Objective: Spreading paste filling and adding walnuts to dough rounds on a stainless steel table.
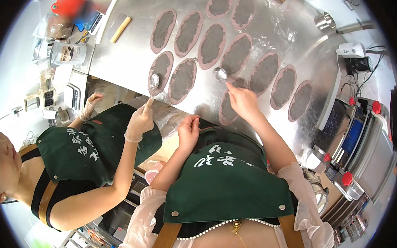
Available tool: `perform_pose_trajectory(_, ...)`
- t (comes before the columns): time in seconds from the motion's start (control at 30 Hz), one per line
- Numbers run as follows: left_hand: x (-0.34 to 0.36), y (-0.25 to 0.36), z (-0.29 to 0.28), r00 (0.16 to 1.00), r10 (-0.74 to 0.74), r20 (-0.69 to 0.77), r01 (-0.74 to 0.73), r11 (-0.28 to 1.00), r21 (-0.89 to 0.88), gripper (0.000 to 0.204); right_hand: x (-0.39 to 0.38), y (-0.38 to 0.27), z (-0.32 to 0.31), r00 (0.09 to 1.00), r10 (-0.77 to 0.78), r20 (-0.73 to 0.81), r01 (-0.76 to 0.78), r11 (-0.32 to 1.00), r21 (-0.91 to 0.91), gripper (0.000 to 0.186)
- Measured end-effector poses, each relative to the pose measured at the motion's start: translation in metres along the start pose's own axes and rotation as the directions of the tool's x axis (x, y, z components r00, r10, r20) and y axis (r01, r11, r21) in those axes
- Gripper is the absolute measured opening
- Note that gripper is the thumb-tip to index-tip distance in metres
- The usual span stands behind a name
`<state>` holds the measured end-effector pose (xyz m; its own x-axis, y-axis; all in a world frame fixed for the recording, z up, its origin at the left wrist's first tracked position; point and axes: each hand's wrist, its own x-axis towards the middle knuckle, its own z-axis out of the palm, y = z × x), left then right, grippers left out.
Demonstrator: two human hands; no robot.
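Observation:
My right hand is closed on the handle of a metal spoon. The spoon's bowl hovers over or rests by an oval of pinkish-purple dough spread with dark grey paste; which, I cannot tell. Beneath my right hand lies another paste-covered dough oval, partly hidden by the hand and wrist. My left hand is held at the table's near edge in front of my green apron, fingers curled in, with nothing visible in them. Several more coated ovals, such as this dough piece, lie around the spoon.
On my left a co-worker's gloved hand holds another spoon over a dough oval. A wooden-handled scraper lies on the steel table. At the far right stand a metal cup and a machine with red knobs.

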<state>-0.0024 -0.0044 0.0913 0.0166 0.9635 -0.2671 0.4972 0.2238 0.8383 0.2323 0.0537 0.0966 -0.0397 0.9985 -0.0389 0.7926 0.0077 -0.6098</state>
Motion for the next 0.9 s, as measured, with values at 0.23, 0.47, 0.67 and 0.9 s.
perform_pose_trajectory(0.23,0.03,0.006,-0.014,0.987,0.105,-0.125,-0.087,0.986,0.143,0.009,0.058,-0.036,0.019,0.991,0.127,0.04,-0.131,0.985,0.115,0.032)
perform_pose_trajectory(0.47,0.157,0.051,-0.007,0.89,0.422,-0.169,-0.346,0.87,0.351,0.01,0.06,-0.039,0.004,0.978,0.208,0.004,-0.208,0.978,-0.007,0.033)
perform_pose_trajectory(0.67,0.216,0.043,-0.001,0.876,0.483,0.019,-0.41,0.722,0.557,0.012,0.083,-0.048,-0.001,0.981,0.193,-0.009,-0.193,0.981,-0.013,0.029)
perform_pose_trajectory(0.9,0.237,0.038,0.002,0.935,0.332,0.122,-0.333,0.71,0.621,0.009,0.112,-0.062,0.01,0.97,0.202,0.136,-0.182,0.973,-0.144,0.031)
